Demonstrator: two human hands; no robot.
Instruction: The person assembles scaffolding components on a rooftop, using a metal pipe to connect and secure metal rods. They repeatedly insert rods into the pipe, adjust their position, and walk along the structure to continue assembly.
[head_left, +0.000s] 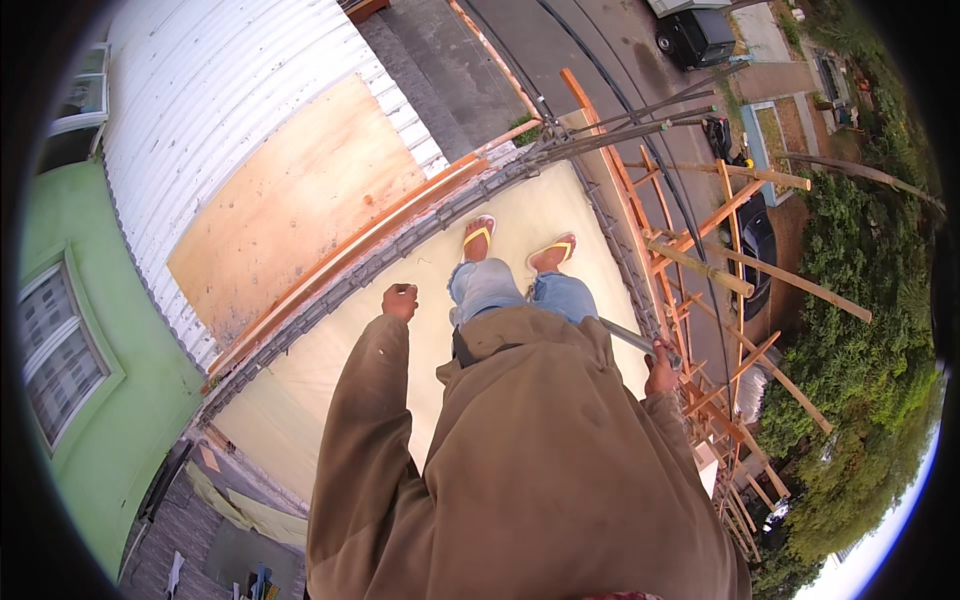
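Observation:
My left hand (400, 301) hangs beside my left leg, its fingers curled into a loose fist. The inside of that fist is hidden, so anything in it cannot be made out. On the other side, my right hand (660, 368) is closed round a grey bar (630, 337), perhaps metal, which slants up toward my right leg. My jacket hides the bar's inner end. My feet, in yellow-strapped flip-flops (478, 238), stand on pale sheet panels (450, 350).
Steel rebar cages (350, 280) and orange boards (330, 265) edge the platform. Beyond the left edge are white corrugated roofing (230, 80), a plywood sheet (300, 200) and a green wall (150, 420). Wooden scaffolding (740, 260) and black cables (640, 120) lie right, above a street with vehicles (695, 38).

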